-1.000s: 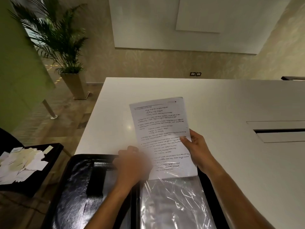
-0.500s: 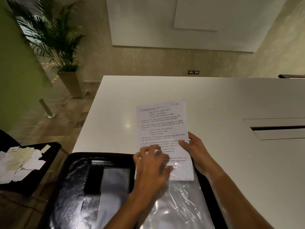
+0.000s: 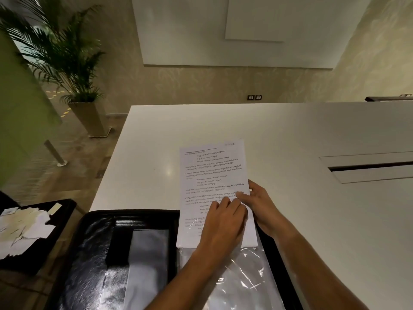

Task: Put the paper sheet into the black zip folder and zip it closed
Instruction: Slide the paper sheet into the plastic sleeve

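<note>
The black zip folder lies open at the table's near edge, its right half holding a clear plastic sleeve. A printed paper sheet lies partly on the table, its lower end over the top of the sleeve. My left hand presses flat on the sheet's lower part, fingers together. My right hand pinches the sheet's right edge with thumb on top. Whether the sheet's lower end is inside the sleeve I cannot tell.
The white table stretches ahead, with a cable slot at the right. A black tray with paper scraps stands at the left. A potted palm stands on the floor beyond.
My left hand moved from the folder's left half onto the sheet and slid right toward my right hand. The sheet came down nearer the sleeve and straightened.
</note>
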`<move>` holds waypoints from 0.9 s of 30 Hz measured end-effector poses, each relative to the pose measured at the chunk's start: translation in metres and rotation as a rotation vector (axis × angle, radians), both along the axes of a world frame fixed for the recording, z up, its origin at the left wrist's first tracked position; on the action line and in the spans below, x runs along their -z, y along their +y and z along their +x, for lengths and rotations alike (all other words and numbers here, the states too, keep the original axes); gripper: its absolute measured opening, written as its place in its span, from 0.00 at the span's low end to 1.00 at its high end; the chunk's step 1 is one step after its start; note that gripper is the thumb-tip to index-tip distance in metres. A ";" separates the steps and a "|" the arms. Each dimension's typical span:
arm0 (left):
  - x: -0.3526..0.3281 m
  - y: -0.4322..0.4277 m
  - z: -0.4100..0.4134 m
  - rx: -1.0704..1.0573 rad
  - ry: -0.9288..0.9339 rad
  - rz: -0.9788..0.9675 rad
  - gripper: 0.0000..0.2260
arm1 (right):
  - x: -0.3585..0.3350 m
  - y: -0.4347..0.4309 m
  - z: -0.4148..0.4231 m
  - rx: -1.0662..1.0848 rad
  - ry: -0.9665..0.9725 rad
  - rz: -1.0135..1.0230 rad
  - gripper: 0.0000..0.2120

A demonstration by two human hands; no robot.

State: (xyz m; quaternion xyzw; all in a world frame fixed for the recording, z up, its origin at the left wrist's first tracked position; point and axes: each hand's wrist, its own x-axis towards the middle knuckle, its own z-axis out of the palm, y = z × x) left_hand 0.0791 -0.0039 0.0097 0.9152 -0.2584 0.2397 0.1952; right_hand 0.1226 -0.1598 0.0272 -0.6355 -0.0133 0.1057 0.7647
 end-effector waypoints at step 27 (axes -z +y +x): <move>0.008 0.118 0.040 0.031 0.443 -0.095 0.07 | -0.014 -0.037 0.009 -0.379 0.223 -0.532 0.12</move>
